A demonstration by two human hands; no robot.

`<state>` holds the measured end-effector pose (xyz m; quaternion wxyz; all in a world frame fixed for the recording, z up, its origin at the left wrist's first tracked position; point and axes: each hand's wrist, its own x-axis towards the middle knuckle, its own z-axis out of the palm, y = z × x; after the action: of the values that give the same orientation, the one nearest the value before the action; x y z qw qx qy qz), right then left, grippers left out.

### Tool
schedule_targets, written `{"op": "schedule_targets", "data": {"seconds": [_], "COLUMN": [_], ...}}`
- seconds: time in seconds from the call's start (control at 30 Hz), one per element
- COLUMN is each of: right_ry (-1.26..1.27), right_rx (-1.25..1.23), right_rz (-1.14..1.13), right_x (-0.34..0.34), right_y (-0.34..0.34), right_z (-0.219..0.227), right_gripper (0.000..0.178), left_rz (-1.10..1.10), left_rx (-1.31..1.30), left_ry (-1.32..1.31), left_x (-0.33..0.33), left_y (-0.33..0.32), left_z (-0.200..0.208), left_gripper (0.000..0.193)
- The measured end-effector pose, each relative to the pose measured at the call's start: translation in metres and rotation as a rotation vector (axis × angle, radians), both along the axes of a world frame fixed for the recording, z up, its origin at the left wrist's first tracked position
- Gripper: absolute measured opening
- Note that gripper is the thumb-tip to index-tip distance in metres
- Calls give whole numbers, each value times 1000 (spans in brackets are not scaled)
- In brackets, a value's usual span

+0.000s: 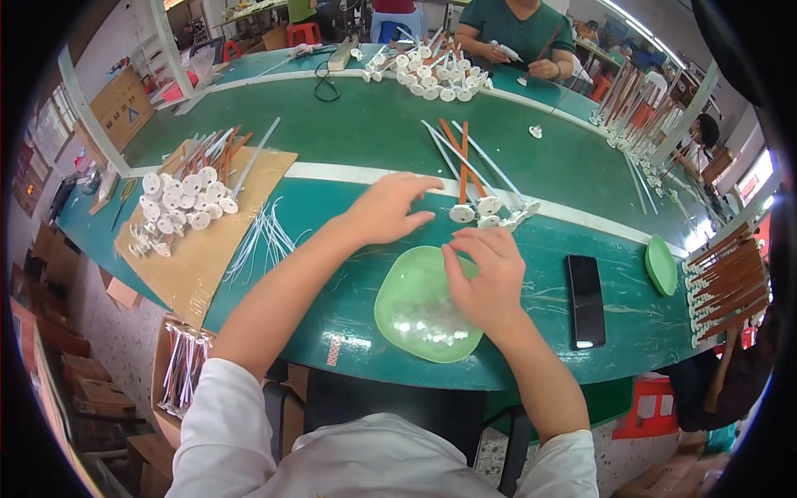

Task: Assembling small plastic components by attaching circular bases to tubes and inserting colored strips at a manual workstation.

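My left hand (397, 207) reaches over the table's white strip, its thumb and index finger apart with nothing visible between them. Just right of it lies a small bunch of rods with white round disc ends (462, 213), their brown and silver stems pointing away. My right hand (490, 278) is over the right rim of a light green plate (394, 278), thumb and fingertips drawn together; whatever they hold is too small to make out. Small clear, shiny pieces lie in the plate.
On the left, cardboard (187, 278) bears a pile of disc-ended rods (187, 195), beside thin white ties (264, 241). To the right are a black phone (586, 299), a second green dish (661, 264) and stacked rods (730, 286). Across the table a person (523, 41) works near another pile.
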<state>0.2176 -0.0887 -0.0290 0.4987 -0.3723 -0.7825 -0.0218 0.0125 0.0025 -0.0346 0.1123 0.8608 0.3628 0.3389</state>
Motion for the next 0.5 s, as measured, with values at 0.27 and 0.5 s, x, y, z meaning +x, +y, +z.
{"op": "schedule_targets", "data": {"seconds": [0.27,0.5], "right_ry": [58,228], "right_rx": [14,-307], "right_rz": [-102,33], "right_x": [12,9], "right_y": [24,13], "right_z": [-13,-9], "right_gripper": [17,29], "left_rz": [-88,-98], "left_rx": [-136,-45], "left_ry": [71,-258], "left_x": [36,20], "left_y": [14,-51], "left_z": [1,8], "left_gripper": [29,28]}}
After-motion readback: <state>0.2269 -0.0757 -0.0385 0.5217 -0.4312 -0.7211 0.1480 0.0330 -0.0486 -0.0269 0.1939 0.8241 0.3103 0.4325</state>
